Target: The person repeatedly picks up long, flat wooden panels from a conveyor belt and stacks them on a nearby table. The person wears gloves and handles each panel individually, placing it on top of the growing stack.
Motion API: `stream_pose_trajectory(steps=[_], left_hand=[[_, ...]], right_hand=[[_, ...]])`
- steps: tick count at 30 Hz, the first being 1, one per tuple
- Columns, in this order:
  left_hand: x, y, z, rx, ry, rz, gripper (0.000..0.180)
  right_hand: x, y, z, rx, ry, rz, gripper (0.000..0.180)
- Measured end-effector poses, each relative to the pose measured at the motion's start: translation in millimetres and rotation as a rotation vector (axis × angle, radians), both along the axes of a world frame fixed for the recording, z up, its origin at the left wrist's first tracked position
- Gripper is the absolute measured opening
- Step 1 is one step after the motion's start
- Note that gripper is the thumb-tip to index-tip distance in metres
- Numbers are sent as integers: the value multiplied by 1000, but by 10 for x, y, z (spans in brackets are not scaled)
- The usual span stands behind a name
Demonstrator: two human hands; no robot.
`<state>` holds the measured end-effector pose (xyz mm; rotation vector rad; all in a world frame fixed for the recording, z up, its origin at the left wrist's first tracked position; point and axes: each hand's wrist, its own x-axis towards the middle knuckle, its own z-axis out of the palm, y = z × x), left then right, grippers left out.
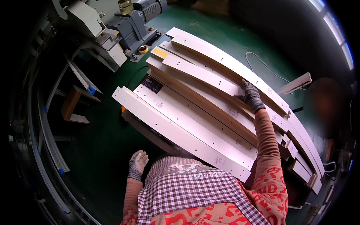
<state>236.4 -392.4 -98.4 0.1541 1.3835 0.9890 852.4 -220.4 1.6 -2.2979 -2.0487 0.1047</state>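
My right hand (252,97), in a grey glove, reaches across a stack of long white boards. It lies over a narrow white board (204,74), fingers at the far edge and thumb toward the near edge. A curved white board (221,56) lies just beyond the fingers. Nearer to me are a flat white board with drilled holes (180,108) and another along the stack's front (161,119). My left hand (138,162), gloved too, hangs low beside my checked apron (176,187), its fingers loosely extended and holding nothing.
A grey motor unit (131,32) stands on the green floor beyond the stack's left end. Curved roller rails (47,138) run along the left, beside a brown panel piece (73,103). Shorter board pieces (300,170) lie at right. A white cable (255,56) trails behind.
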Motion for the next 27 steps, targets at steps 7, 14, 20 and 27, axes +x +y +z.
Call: stream_pose_trajectory(steps=[7, 14, 20, 27], left_hand=[[-57, 280, 188, 151, -12, -86, 31], [-226, 38, -52, 50, -55, -114, 38], [-446, 214, -191, -5, -3, -19, 38], [-506, 535, -341, 109, -150, -94, 34]], right_hand=[[-17, -194, -42, -57, -18, 91, 87], [-250, -471, 246, -45, 2, 33, 70], [-1065, -1008, 456, 24, 22, 55, 75], [-1755, -1115, -293, 54, 159, -8, 78]])
